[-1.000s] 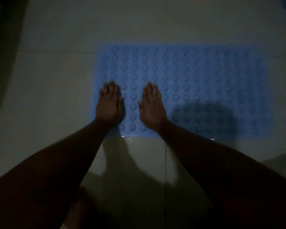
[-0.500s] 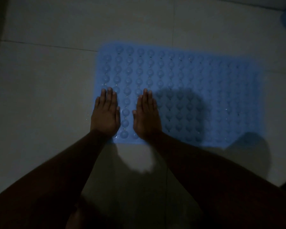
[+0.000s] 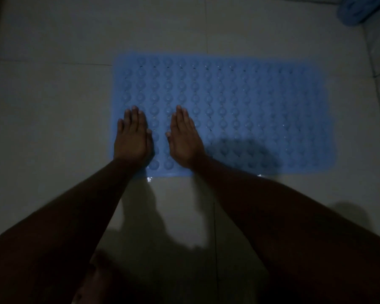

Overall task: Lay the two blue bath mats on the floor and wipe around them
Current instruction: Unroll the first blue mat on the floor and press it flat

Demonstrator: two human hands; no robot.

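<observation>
Okay, the blue bath mat (image 3: pixel 239 106) lies flat on the tiled floor (image 3: pixel 53 128) at centre view, long side running 9 to 3 o'clock, bumpy surface showing. Your left hand (image 3: pixel 132 137) is palm-down on its 9 o'clock end, with the little finger roughly at the mat's edge. Your right hand (image 3: pixel 184 139) is palm-down just beside it toward 3 o'clock, a strip of mat between the two. Both hands are flat, fingers straight and together, gripping nothing, just pressing. The second blue mat (image 3: pixel 358 9) shows only as a bunched or rolled piece at the 1 o'clock corner, well apart and not laid yet. A small wet glint (image 3: pixel 149 179) sits on the tile at the mat's 6 o'clock edge, between your forearms.

Risks, my read: the floor looks wet there, so the mat could skate when you lean on it. Pressing only the 9 o'clock end may leave the 3 o'clock end unstuck. The light is poor, so lifted corners would be hard to spot. No cloth in view for wiping.
</observation>
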